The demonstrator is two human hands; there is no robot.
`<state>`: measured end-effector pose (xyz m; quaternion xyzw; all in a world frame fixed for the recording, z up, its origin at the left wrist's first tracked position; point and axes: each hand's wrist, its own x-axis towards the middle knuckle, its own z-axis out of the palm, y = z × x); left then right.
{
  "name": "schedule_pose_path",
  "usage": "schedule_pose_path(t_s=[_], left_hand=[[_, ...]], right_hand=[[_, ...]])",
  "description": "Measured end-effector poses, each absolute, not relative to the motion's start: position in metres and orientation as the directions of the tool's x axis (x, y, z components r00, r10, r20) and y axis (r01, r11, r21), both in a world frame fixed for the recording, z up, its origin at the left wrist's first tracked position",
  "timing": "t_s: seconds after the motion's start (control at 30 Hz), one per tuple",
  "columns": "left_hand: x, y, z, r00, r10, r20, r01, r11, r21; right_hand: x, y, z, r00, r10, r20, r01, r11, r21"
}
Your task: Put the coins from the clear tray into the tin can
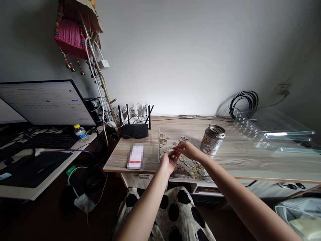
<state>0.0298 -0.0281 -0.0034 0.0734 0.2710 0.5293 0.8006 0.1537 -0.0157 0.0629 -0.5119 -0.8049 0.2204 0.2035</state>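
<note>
Cupped palm up, my left hand (170,162) is curled round a few coins (172,156) over a clear tray (159,150). My right hand (188,150) reaches across from the right, its fingertips pinched together at the left fingers. Whatever sits between those fingertips is too small to make out. Many loose coins (185,163) lie in the tray, silver ones with some gold-coloured, thickest at its near right part. A few more lie apart along its left side. Right of the tray stands a patterned tin (212,140) with a metal lid.
A blurred-out phone-like item (135,156) lies left of the tray, with a black router (135,130) behind it. Clear acrylic pieces (273,134) and coiled black cable (243,103) occupy the right. On the left desk are a monitor (50,103) and a yellow-capped bottle (81,134).
</note>
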Motion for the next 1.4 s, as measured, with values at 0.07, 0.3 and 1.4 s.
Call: schedule_pose_path(t_s=[0.07,0.3,1.4], left_hand=[[0.029,-0.028,-0.005,0.255,0.894,-0.369,-0.819,0.403,0.408],[0.031,-0.031,-0.004,0.198,0.917,-0.345,-0.788,0.359,0.501],[0.033,-0.036,-0.003,0.319,0.896,-0.308,-0.623,0.443,0.644]], right_hand=[[0.17,-0.016,0.076,-0.245,0.947,0.208,0.802,0.319,-0.505],[0.273,-0.002,0.128,0.393,0.851,0.347,0.895,-0.268,-0.357],[0.295,0.026,0.114,0.509,0.759,0.405,0.853,-0.384,-0.352]])
